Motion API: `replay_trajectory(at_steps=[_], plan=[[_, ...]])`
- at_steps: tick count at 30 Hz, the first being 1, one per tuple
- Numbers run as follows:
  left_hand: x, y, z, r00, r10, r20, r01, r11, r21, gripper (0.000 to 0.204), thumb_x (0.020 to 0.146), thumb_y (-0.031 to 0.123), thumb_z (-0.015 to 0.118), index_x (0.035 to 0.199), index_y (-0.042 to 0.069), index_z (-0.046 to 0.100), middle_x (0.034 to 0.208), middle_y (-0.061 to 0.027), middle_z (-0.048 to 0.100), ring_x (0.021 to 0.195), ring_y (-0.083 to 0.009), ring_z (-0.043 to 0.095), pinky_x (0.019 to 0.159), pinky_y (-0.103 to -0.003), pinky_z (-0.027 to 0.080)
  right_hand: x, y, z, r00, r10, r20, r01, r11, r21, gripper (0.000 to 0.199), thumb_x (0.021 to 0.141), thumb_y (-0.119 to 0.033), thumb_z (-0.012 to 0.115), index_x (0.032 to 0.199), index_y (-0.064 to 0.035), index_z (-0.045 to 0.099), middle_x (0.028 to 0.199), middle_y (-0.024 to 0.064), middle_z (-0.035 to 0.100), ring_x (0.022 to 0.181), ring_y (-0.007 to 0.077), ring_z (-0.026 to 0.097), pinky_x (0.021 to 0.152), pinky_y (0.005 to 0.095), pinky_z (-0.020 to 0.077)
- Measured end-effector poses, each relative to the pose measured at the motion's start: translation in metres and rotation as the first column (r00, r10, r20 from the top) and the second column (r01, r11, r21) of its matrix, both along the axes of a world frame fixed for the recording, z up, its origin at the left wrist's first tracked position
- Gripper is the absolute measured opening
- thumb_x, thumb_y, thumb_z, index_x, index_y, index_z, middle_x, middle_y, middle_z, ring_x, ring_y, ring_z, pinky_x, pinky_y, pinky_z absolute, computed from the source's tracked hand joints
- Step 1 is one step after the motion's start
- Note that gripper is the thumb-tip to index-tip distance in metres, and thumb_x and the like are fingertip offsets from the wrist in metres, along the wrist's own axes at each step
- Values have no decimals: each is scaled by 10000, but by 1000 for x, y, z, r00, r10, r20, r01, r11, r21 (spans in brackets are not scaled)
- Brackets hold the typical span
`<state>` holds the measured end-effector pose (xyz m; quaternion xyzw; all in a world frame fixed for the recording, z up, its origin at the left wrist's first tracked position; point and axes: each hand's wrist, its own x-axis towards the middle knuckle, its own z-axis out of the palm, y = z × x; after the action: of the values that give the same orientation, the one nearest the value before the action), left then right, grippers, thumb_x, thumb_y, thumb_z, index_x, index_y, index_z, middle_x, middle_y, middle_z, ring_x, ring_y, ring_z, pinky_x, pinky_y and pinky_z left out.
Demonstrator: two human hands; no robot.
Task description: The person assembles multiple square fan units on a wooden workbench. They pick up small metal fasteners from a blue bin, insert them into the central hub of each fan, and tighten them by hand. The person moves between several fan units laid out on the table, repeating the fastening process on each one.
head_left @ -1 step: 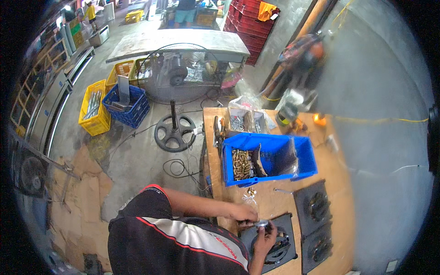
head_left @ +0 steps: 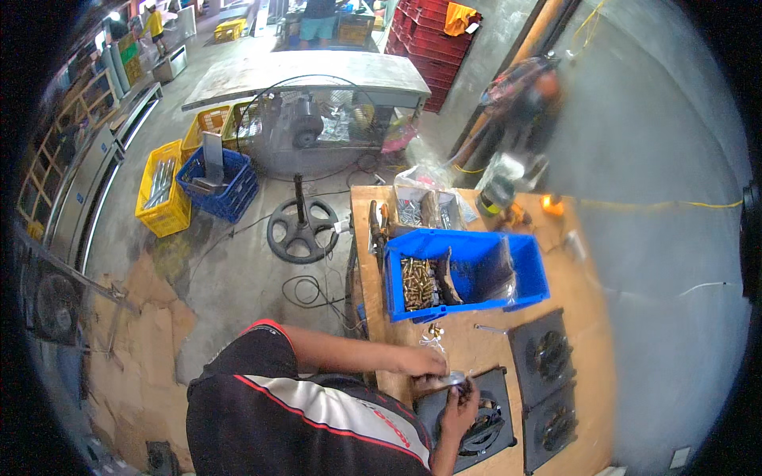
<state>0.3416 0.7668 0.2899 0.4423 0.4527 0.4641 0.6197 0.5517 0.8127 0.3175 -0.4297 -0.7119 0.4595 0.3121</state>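
My right hand (head_left: 459,411) is closed on a small silvery round metal part (head_left: 454,379), held up above a dark square panel. My left hand (head_left: 425,363) comes in from the left, its fingers closed at the near side of the same part. Exactly what the left fingertips pinch is hidden. Below the hands lies the dark square panel (head_left: 494,389) with a round opening and curved black pieces in it. Some small brass pieces (head_left: 434,329) and white string-like bits lie on the table just beyond my left hand.
A blue bin (head_left: 468,308) with brass fittings (head_left: 417,284) stands beyond my hands on the wooden table (head_left: 583,317). Two more dark panels (head_left: 533,335) lie to the right. A small carton (head_left: 417,198) holds screws. Left of the table stands a pedestal fan (head_left: 305,127).
My left hand has shifted very slightly at the metal part, and my right fingers have turned a little around it. Everything else stays put.
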Motion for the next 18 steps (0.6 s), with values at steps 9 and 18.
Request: replay_trajectory(at_steps=[9, 18], plan=[[-3, -31, -121, 894, -448, -15, 448, 894, -3, 330, 985, 259, 538, 1071, -20, 694, 975, -73, 673, 847, -163, 598, 783, -356, 514, -57, 36, -81, 688, 25, 725, -434, 815, 384, 673, 829, -433, 693, 1375, -69, 543, 1385, 243, 511, 1272, 449, 463, 1049, 547, 402], [-4, -58, -91, 932, -316, -178, 331, 942, 56, 442, 983, 364, 538, 1118, -33, 677, 1073, -116, 699, 999, -195, 612, 907, -367, 476, -47, 31, -93, 800, 70, 596, -364, 846, 389, 693, 806, -398, 745, 1328, 16, 552, 1300, 277, 555, 1197, 453, 526, 1014, 529, 429]])
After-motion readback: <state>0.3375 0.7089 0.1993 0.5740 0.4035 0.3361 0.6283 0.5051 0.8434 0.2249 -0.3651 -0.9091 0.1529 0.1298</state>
